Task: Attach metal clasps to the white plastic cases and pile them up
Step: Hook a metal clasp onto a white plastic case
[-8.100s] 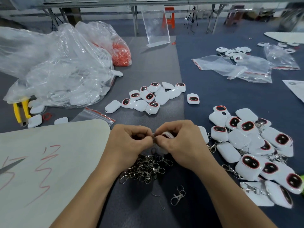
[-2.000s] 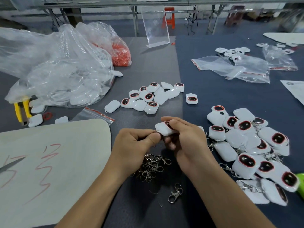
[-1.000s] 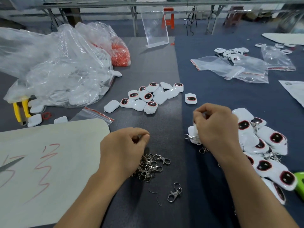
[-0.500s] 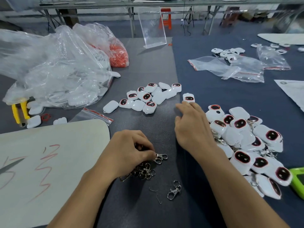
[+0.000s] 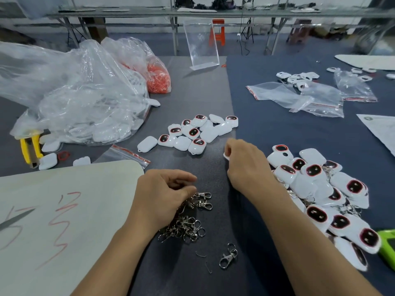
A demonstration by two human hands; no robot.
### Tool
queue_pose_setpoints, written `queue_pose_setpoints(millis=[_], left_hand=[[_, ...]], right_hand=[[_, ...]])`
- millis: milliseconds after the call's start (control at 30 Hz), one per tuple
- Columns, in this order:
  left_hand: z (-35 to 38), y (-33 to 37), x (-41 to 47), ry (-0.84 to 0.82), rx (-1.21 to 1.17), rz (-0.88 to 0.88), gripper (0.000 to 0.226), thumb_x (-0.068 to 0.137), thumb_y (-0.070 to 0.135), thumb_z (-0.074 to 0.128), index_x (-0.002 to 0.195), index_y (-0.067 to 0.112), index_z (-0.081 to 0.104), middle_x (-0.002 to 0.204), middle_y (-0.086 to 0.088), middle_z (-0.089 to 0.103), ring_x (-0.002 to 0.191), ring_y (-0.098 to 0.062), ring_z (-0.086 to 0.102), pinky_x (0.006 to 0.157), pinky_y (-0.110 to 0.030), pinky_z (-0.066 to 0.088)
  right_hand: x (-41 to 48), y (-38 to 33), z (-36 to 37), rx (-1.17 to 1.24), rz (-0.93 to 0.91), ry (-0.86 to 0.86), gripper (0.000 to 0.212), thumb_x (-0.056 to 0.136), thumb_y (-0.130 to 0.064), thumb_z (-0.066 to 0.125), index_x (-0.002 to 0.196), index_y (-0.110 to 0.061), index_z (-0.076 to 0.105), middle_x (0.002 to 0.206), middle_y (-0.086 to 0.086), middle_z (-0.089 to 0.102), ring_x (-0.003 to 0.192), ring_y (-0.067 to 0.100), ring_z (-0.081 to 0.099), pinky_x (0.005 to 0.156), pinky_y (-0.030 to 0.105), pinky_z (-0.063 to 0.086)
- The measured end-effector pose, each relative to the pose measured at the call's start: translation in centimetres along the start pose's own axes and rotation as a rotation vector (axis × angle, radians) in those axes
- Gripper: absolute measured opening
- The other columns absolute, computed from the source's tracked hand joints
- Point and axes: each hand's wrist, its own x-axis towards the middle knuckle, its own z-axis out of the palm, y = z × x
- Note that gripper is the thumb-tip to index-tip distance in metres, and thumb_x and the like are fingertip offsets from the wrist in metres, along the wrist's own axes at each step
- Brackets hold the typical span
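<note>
My left hand (image 5: 168, 193) lies on the heap of metal clasps (image 5: 188, 227), its thumb and fingers pinching one clasp (image 5: 203, 195) at the heap's far edge. My right hand (image 5: 245, 163) is curled round a white case (image 5: 226, 155); only a sliver of the case shows at the fingers. A group of white cases without clasps (image 5: 196, 133), some with red-rimmed dark windows, lies beyond both hands. To the right spreads the pile of cases with clasps attached (image 5: 320, 189). One loose clasp (image 5: 227, 256) lies near my forearms.
A large clear bag of white cases (image 5: 74, 103) and a bag of orange rings (image 5: 158, 77) fill the left. Yellow pliers (image 5: 30, 146), a white board with red marks (image 5: 64, 210), an acrylic stand (image 5: 201, 43), zip bags (image 5: 299, 97) and a green object (image 5: 389, 246) surround the work area.
My right hand dropped a finished case on the right pile, reached forward and closed on the lone case, which is gone from the table. My left hand went down to the clasp heap.
</note>
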Motion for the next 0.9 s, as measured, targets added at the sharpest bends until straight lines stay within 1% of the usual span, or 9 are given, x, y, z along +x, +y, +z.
queue_pose_setpoints(millis=[133, 267, 367, 433, 500, 533, 567, 700, 900], left_hand=[[0.0, 0.1, -0.3, 0.077, 0.044, 0.028, 0.03, 0.075, 0.012, 0.084, 0.08, 0.041, 0.079, 0.071, 0.024, 0.073, 0.067, 0.005, 0.069, 0.067, -0.01, 0.052], [0.0, 0.3, -0.2, 0.114, -0.052, 0.012, 0.034, 0.081, 0.01, 0.08, 0.084, 0.043, 0.078, 0.076, 0.018, 0.075, 0.068, -0.005, 0.071, 0.071, -0.028, 0.06], [0.1, 0.2, -0.1, 0.111, -0.132, 0.009, 0.035, 0.082, 0.006, 0.081, 0.085, 0.041, 0.078, 0.078, 0.014, 0.077, 0.072, -0.008, 0.074, 0.075, -0.03, 0.059], [0.1, 0.2, -0.1, 0.107, -0.182, 0.009, 0.038, 0.081, 0.002, 0.08, 0.083, 0.039, 0.079, 0.078, 0.01, 0.078, 0.072, -0.01, 0.075, 0.075, -0.031, 0.06], [0.2, 0.1, 0.1, 0.112, -0.241, -0.007, 0.041, 0.08, -0.002, 0.08, 0.082, 0.039, 0.081, 0.078, 0.006, 0.078, 0.073, -0.013, 0.075, 0.073, -0.029, 0.06], [0.2, 0.1, 0.1, 0.114, -0.288, -0.022, 0.043, 0.079, -0.004, 0.08, 0.083, 0.039, 0.081, 0.078, 0.003, 0.078, 0.073, -0.014, 0.075, 0.072, -0.025, 0.059], [0.3, 0.1, 0.1, 0.112, -0.343, -0.038, 0.044, 0.078, -0.006, 0.079, 0.085, 0.038, 0.082, 0.079, 0.001, 0.078, 0.074, -0.013, 0.075, 0.07, -0.022, 0.058], [0.4, 0.5, -0.1, 0.072, -0.475, -0.052, 0.041, 0.076, -0.014, 0.076, 0.085, 0.026, 0.083, 0.08, -0.007, 0.078, 0.075, -0.015, 0.075, 0.069, -0.017, 0.056], [0.8, 1.0, -0.6, 0.108, -0.598, -0.101, 0.036, 0.075, -0.015, 0.075, 0.081, 0.02, 0.083, 0.08, -0.012, 0.077, 0.073, -0.015, 0.071, 0.068, -0.019, 0.056]], right_hand=[[-2.7, 1.5, -0.5, 0.04, 0.0, 0.067, 0.034, 0.08, 0.007, 0.058, 0.104, -0.016, 0.062, 0.108, 0.002, 0.061, 0.088, 0.023, 0.048, 0.075, 0.033, 0.038], [-3.7, 1.8, -0.8, 0.206, -0.041, 0.239, 0.061, 0.071, 0.018, 0.065, 0.124, -0.013, 0.071, 0.122, 0.001, 0.065, 0.112, 0.024, 0.058, 0.094, 0.023, 0.04], [-4.9, -0.4, -0.4, 0.374, -0.148, 0.32, 0.058, 0.075, 0.01, 0.07, 0.122, -0.025, 0.073, 0.106, -0.008, 0.072, 0.095, 0.006, 0.061, 0.082, 0.006, 0.034], [-5.7, -1.7, 0.3, 0.613, -0.081, 0.248, 0.048, 0.076, -0.004, 0.074, 0.113, -0.035, 0.072, 0.089, -0.014, 0.072, 0.075, 0.0, 0.061, 0.073, 0.004, 0.044], [-6.2, -2.8, 0.9, 0.912, 0.062, 0.08, 0.035, 0.073, -0.005, 0.075, 0.097, -0.03, 0.07, 0.081, -0.005, 0.072, 0.065, 0.006, 0.065, 0.069, 0.032, 0.061], [-6.3, -3.1, 1.1, 1.013, 0.116, 0.003, 0.029, 0.072, -0.005, 0.074, 0.091, -0.027, 0.068, 0.081, 0.0, 0.073, 0.064, 0.01, 0.067, 0.068, 0.045, 0.063], [-6.4, -3.2, 1.3, 1.058, 0.136, -0.05, 0.025, 0.071, -0.007, 0.073, 0.087, -0.025, 0.066, 0.082, 0.004, 0.073, 0.064, 0.013, 0.067, 0.067, 0.049, 0.063], [-6.5, -3.2, 1.4, 1.159, 0.102, -0.132, 0.018, 0.072, -0.007, 0.073, 0.079, -0.02, 0.062, 0.078, 0.01, 0.071, 0.066, 0.015, 0.057, 0.062, 0.04, 0.05], [-6.1, -2.9, 1.3, 1.254, 0.075, -0.21, 0.023, 0.077, 0.005, 0.078, 0.075, -0.015, 0.067, 0.065, 0.0, 0.062, 0.061, 0.011, 0.056, 0.055, 0.026, 0.048]])
